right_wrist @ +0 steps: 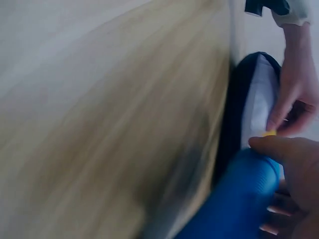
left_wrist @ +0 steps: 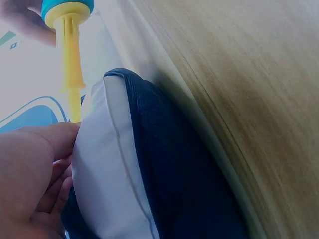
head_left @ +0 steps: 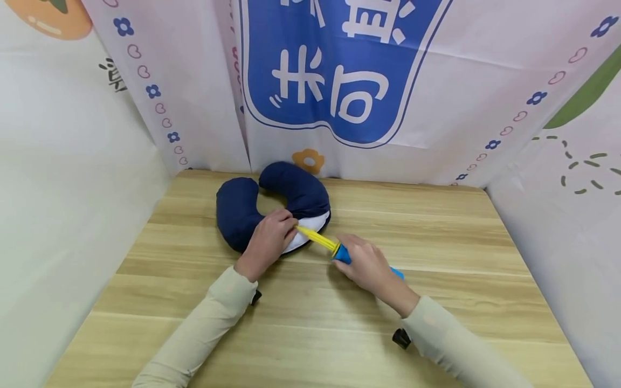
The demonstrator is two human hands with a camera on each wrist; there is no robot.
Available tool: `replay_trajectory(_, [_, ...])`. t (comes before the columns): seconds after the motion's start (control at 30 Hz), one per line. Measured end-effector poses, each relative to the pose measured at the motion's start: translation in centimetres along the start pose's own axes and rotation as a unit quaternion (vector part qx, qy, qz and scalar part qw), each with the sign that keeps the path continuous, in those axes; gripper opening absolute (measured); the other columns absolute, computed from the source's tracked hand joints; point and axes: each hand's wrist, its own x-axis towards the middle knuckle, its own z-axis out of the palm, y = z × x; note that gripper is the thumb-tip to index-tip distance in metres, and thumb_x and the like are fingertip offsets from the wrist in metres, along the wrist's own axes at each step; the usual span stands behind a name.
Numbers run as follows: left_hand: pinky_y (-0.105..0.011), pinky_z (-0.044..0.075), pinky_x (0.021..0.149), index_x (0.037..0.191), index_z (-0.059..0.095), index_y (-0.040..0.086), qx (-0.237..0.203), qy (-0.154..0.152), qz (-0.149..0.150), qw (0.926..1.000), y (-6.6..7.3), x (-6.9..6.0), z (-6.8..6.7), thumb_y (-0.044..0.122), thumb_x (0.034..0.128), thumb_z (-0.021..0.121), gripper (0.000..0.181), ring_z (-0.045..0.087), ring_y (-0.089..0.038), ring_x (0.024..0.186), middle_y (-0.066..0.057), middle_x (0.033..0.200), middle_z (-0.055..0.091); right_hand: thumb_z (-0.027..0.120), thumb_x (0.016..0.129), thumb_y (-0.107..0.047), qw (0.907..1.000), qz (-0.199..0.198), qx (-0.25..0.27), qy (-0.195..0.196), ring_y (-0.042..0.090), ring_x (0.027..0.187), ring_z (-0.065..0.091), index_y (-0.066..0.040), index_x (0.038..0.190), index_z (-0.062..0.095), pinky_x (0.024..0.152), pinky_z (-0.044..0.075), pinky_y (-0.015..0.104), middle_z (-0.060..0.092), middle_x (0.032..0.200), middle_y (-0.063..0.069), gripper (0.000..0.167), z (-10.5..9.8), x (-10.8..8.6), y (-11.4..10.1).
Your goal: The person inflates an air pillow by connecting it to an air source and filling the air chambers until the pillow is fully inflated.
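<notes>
A navy U-shaped neck pillow lies near the table's back edge, its cover parted along one side over a white inner part. My left hand grips the pillow at this opening, thumb and fingers curled where a yellow nozzle meets the white material. The nozzle's tip is hidden behind the fingers. To the right, my right hand wraps round the blue barrel of a hand pump. The pump points up and left at the pillow; its rear end shows past the hand.
The wood-grain table spreads out in front of and beside the pillow. A printed cloth hangs right behind the table's back edge, with pale cloth walls on both sides. Small black devices sit at the wrists.
</notes>
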Motion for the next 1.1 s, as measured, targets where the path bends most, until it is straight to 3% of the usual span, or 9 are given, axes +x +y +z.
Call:
replay_trajectory(0.27, [-0.039, 0.061, 0.084, 0.104, 0.079, 0.003, -0.019, 0.004, 0.005, 0.9998, -0.1, -0.2, 0.1, 0.008, 0.0946, 0.079, 0.010, 0.066, -0.026, 0.091, -0.010, 0.100, 0.072, 0.088, 0.086, -0.016, 0.9991, -0.003, 0.032, 0.028, 0.033, 0.112, 0.074, -0.003, 0.129, 0.072, 0.092, 0.064, 0.048, 0.076, 0.125, 0.016, 0.047, 1.6, 0.5, 0.0])
replay_trajectory(0.43, [-0.038, 0.060, 0.083, 0.104, 0.079, 0.004, -0.025, 0.009, 0.002, 0.9997, -0.2, -0.4, 0.0, 0.007, 0.0927, 0.081, 0.011, 0.065, -0.025, 0.091, -0.009, 0.100, 0.071, 0.085, 0.085, -0.012, 0.9968, -0.053, 0.007, 0.059, 0.032, 0.110, 0.075, -0.003, 0.128, 0.073, 0.092, 0.064, 0.045, 0.077, 0.124, 0.017, 0.045, 1.4, 0.4, 0.6])
replay_trajectory(0.63, [-0.036, 0.060, 0.083, 0.106, 0.080, 0.005, -0.013, 0.005, 0.021, 0.9997, -0.3, -0.4, 0.0, 0.008, 0.0932, 0.081, 0.013, 0.065, -0.024, 0.091, -0.009, 0.102, 0.072, 0.087, 0.084, -0.011, 0.9899, -0.114, -0.034, 0.078, 0.031, 0.103, 0.078, -0.001, 0.125, 0.075, 0.089, 0.065, 0.044, 0.079, 0.117, 0.016, 0.045, 0.3, 0.7, 1.1])
replay_trajectory(0.73, [-0.035, 0.061, 0.083, 0.106, 0.080, 0.005, 0.004, 0.003, 0.040, 0.9992, -0.5, -0.3, 0.0, 0.009, 0.0935, 0.081, 0.014, 0.066, -0.023, 0.091, -0.008, 0.102, 0.072, 0.086, 0.084, -0.011, 0.9868, -0.135, -0.048, 0.074, 0.030, 0.102, 0.077, -0.001, 0.126, 0.075, 0.088, 0.065, 0.044, 0.079, 0.117, 0.016, 0.045, -0.5, 1.0, 1.3])
replay_trajectory(0.9, [-0.034, 0.062, 0.085, 0.108, 0.079, 0.005, 0.024, 0.005, 0.097, 0.9950, -1.0, -0.4, -0.3, 0.010, 0.0953, 0.079, 0.014, 0.068, -0.023, 0.094, -0.008, 0.104, 0.074, 0.085, 0.085, -0.013, 0.9808, -0.170, -0.071, 0.065, 0.030, 0.104, 0.077, -0.002, 0.126, 0.075, 0.088, 0.065, 0.042, 0.078, 0.119, 0.015, 0.044, -1.7, 1.4, 1.7])
replay_trajectory(1.1, [-0.032, 0.062, 0.084, 0.110, 0.080, 0.005, 0.001, 0.011, 0.153, 0.9882, -1.0, -1.1, -1.3, 0.009, 0.0949, 0.079, 0.015, 0.069, -0.021, 0.096, -0.007, 0.107, 0.076, 0.088, 0.083, -0.015, 0.9712, -0.218, -0.070, 0.066, 0.028, 0.106, 0.077, -0.004, 0.123, 0.076, 0.090, 0.065, 0.042, 0.079, 0.118, 0.012, 0.044, -3.0, 0.9, 2.4])
